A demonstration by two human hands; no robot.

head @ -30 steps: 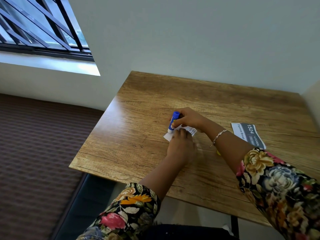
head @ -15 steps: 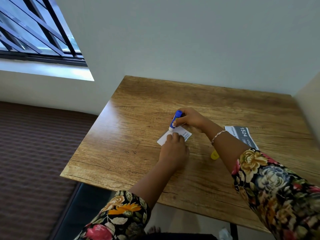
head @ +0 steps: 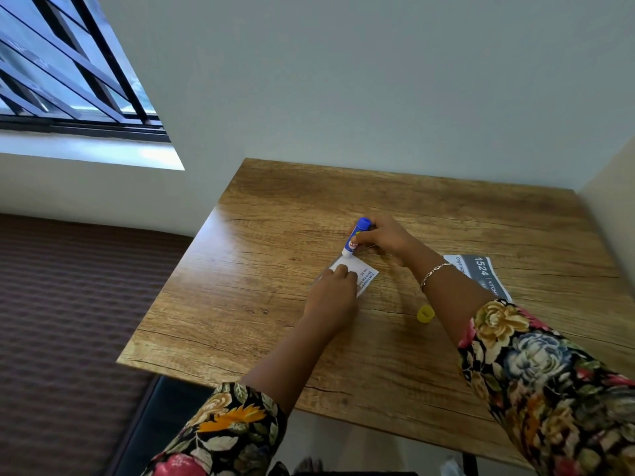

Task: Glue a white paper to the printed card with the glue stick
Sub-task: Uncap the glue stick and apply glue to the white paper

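A small white paper with lines of print lies on the wooden table. My left hand presses flat on it and covers most of it. My right hand grips a blue glue stick, tilted, with its white tip touching the paper's far corner. The printed card, dark grey with "1524" on it, lies to the right, partly hidden by my right forearm. The glue stick's yellow cap sits loose on the table between my arms.
The table stands in a corner, with a wall along its far edge and another on the right. A barred window is at the upper left. Brown carpet lies left of the table, and a dark seat sits below its near edge.
The glue stick's tip has slid a little along the paper's far edge. My left hand stays pressed on the paper. The camera has tilted and shifted.
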